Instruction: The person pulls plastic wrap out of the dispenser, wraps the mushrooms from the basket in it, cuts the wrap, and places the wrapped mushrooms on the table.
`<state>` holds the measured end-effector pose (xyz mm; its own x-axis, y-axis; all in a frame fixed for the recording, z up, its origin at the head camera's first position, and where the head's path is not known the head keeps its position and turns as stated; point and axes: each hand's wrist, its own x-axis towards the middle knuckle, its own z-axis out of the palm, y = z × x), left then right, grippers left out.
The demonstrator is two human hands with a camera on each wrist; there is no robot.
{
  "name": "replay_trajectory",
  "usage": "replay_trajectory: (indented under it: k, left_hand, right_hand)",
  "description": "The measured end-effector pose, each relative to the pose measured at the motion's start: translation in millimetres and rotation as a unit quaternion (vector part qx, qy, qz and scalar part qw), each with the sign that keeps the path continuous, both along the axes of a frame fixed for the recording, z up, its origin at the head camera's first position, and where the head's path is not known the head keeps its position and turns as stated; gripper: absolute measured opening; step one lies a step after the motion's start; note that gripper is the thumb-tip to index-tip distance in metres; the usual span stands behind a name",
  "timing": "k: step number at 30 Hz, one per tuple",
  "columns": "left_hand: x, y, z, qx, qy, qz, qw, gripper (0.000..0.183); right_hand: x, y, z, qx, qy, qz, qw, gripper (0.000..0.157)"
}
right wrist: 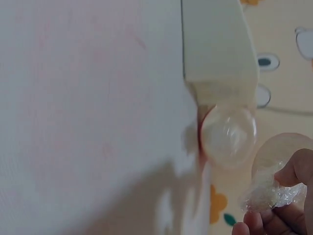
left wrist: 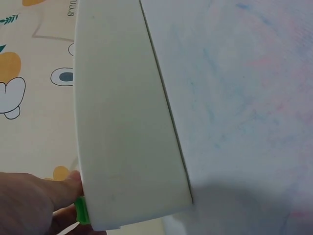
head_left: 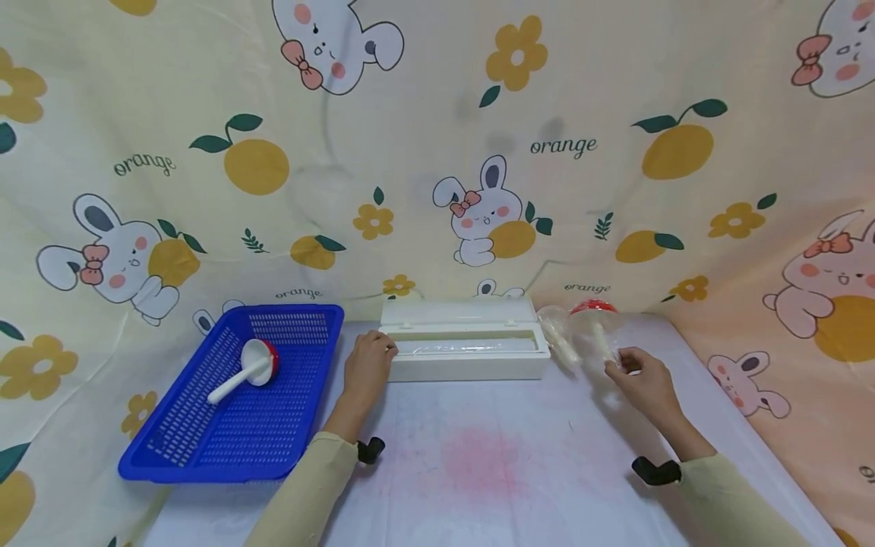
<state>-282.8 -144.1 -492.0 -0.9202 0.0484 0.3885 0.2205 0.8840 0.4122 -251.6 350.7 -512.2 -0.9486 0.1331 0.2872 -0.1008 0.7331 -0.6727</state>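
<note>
A white cling film box [head_left: 468, 369] lies lengthwise with its lid [head_left: 458, 311] raised and the film roll [head_left: 465, 346] showing inside. My left hand [head_left: 369, 363] grips the box's left end, thumb and fingers around a small green piece [left wrist: 82, 210] there. My right hand [head_left: 645, 384] pinches the white handle of a mushroom-shaped thing with a red cap [head_left: 593, 306], wrapped in clear film. Crumpled film [right wrist: 266, 193] bunches at the fingertips. Another film-wrapped one [head_left: 560, 339] leans close by the box's right end.
To the left stands a blue perforated basket [head_left: 229, 472], holding an unwrapped red-and-white mushroom-shaped thing [head_left: 256, 363]. A patterned cloth [head_left: 424, 137] hangs behind the white table [head_left: 506, 486], which bears pink stains.
</note>
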Motion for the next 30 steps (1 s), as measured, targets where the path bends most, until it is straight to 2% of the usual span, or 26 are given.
replay_trajectory:
  k: [6, 15, 21, 30]
  left_hand:
    - [-0.2, 0.9, 0.4, 0.001, -0.008, 0.008, 0.9999, 0.010]
    - [-3.2, 1.1, -3.2, 0.044, -0.033, 0.036, 0.9979, 0.014]
    - [-2.6, 1.6, -3.6, 0.085, -0.058, 0.049, 0.9935, 0.018]
    - [-3.7, 0.4, -4.9, 0.088, -0.066, 0.039, 0.9932, 0.018]
  right_hand:
    - [-13.3, 18.8, -8.5, 0.008, -0.029, -0.011, 0.999, 0.037]
    - [-31.9, 39.9, -21.9, -0.002, -0.071, -0.029, 0.997, 0.044]
    - [-40.8, 40.3, -25.4, -0.008, -0.093, -0.029, 0.995, 0.046]
    - [-45.4, 40.7, -29.4, -0.005, -0.130, -0.033, 0.991, 0.049]
